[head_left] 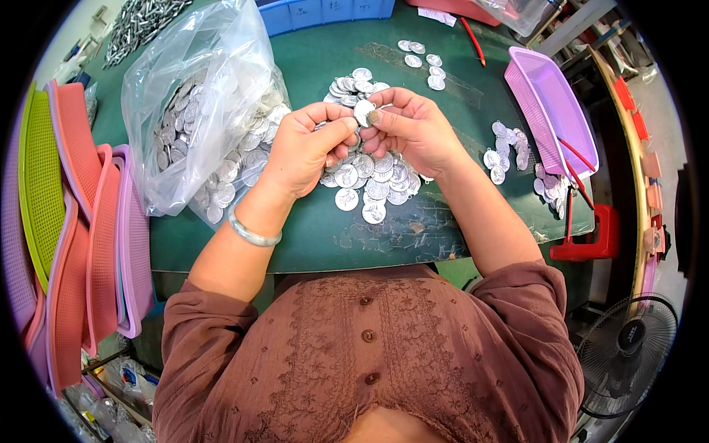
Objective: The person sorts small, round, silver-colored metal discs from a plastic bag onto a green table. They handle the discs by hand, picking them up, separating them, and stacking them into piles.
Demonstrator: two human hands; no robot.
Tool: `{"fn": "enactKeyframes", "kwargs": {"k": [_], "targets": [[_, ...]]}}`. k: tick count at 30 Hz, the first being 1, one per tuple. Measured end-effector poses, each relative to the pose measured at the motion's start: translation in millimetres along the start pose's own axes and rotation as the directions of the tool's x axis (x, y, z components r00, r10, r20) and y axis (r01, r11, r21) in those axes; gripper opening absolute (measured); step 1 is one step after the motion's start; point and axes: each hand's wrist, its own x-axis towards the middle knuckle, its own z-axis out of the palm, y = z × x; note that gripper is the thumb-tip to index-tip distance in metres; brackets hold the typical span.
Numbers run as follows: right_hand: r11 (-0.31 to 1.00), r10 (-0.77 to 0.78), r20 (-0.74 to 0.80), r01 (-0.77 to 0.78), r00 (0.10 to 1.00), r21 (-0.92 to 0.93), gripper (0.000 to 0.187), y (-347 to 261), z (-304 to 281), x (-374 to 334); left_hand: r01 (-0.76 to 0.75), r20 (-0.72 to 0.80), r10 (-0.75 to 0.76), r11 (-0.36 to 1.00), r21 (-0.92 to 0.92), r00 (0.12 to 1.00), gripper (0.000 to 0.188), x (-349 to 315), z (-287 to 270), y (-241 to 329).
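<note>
A: Appearance of the piece in hand?
B: Silver disc (364, 112): round, thin, pale metallic, bright on its face. Surface relief too small to read.
A: Orientation, long axis?
B: Broad face turned up toward the head camera; exact tilt cannot be told. Outline circular, so a long axis cannot be assigned.
A: Location?
B: Between the two hands, over a pile of similar discs (377, 176) on the green table (317, 240).
A: Hands?
B: Right hand (421, 131) pinches it, thumb against index finger. Left hand (306, 144): fingers curled, thumb tip by the disc's left edge; whether it grips too, cannot tell.
</note>
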Motion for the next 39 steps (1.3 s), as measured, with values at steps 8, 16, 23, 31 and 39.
{"fn": "enactKeyframes", "kwargs": {"k": [8,16,23,31,39], "targets": [[1.0,0.015,0.033,-0.015,0.999,-0.013,0.018,1.2,0.7,0.2,-0.042,-0.002,0.042,0.999,0.028,0.999,0.011,-2.3,2.4,-0.8],[0.999,0.021,0.052,-0.02,0.998,-0.032,0.016,1.8,1.1,0.1,-0.054,0.001,0.054,0.997,0.051,0.999,0.01,-3.4,3.5,-0.6],[0.995,0.047,0.031,-0.044,0.998,-0.092,0.011,3.0,1.1,0.2,-0.045,-0.054,0.045,0.999,0.009,0.998,0.009,-1.3,1.6,-1.6],[0.994,0.089,0.04,-0.087,0.995,-0.06,0.01,-2.7,4.6,-3.1,-0.045,-0.084,0.041,0.998,-0.049,0.996,0.01,-0.1,0.7,-1.1],[0.993,0.111,0.049,-0.108,0.993,-0.056,0.01,-3.4,4.7,-3.7,-0.004,-0.081,-0.003,0.996,-0.089,0.997,0.009,1.9,-1.3,-2.6]]}}
